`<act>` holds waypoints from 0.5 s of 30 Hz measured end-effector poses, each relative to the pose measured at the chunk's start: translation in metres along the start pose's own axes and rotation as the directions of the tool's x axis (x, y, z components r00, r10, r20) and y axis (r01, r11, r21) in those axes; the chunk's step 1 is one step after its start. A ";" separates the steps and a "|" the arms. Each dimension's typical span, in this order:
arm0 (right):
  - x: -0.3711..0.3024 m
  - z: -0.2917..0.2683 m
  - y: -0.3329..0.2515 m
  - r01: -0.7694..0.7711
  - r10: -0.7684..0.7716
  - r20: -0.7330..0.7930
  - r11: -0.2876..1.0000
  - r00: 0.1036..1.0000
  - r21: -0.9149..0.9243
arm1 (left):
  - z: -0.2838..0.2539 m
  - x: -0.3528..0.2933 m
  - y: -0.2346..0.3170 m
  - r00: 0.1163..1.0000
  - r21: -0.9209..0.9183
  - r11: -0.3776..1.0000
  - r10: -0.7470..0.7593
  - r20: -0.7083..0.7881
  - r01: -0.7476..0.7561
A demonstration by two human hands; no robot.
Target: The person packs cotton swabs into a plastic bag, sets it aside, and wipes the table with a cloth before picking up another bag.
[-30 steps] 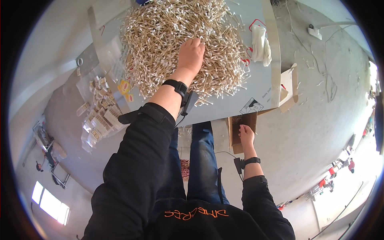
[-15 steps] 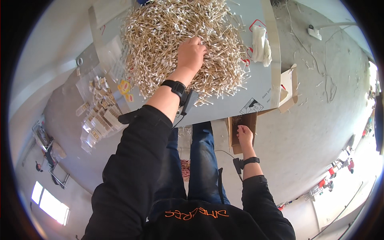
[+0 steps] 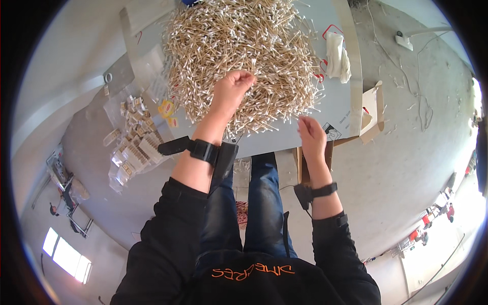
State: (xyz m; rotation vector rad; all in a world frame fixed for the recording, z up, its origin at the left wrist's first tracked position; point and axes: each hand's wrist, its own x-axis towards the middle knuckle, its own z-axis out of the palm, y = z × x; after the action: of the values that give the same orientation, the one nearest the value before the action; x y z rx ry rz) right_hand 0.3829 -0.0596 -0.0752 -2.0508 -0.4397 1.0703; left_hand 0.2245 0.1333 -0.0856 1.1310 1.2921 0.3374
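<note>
Beneath the left hand (image 3: 230,92) bristle slender, cotton-tipped tan swabs (image 3: 244,51).

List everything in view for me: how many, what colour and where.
Cotton swabs: countless, tan with white tips, heaped on table
Table: one, grey, top centre
Cloth: one bundle, white, table's right
Packets: at least two, yellow, left of swabs
Small packs: many, white and tan, lower left of swabs
Cardboard: count unclear, brown, near table's lower right
Unclear item: one, blue, top edge
Floor: one, grey, around table
People: several, colours mixed, far background
Window: one, bright white, lower left
Trousers: one pair, blue, lower centre
Top: one, black, bottom
Wristbands: two, black, both arms
Left hand: one, bare, over swabs
Right hand: one, bare, table's near edge
</note>
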 end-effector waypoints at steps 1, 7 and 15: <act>0.009 0.011 -0.017 0.108 -0.108 -0.014 0.994 0.994 0.006 | 0.003 -0.007 0.004 0.997 -0.050 0.999 0.014 0.077 -0.010; 0.038 0.070 -0.078 0.084 -0.143 0.202 0.958 0.969 0.275 | 0.004 -0.031 0.008 0.980 -0.011 0.998 -0.064 0.187 0.068; 0.041 0.066 -0.054 -0.201 0.090 0.224 0.816 0.970 0.542 | -0.028 -0.036 -0.007 0.987 -0.366 0.918 -0.121 0.108 0.152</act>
State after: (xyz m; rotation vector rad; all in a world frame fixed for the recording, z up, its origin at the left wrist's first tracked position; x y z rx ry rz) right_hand 0.3559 0.0314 -0.0798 -1.4755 -0.0349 1.3107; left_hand 0.1866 0.1164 -0.0666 0.7204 1.1652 0.4079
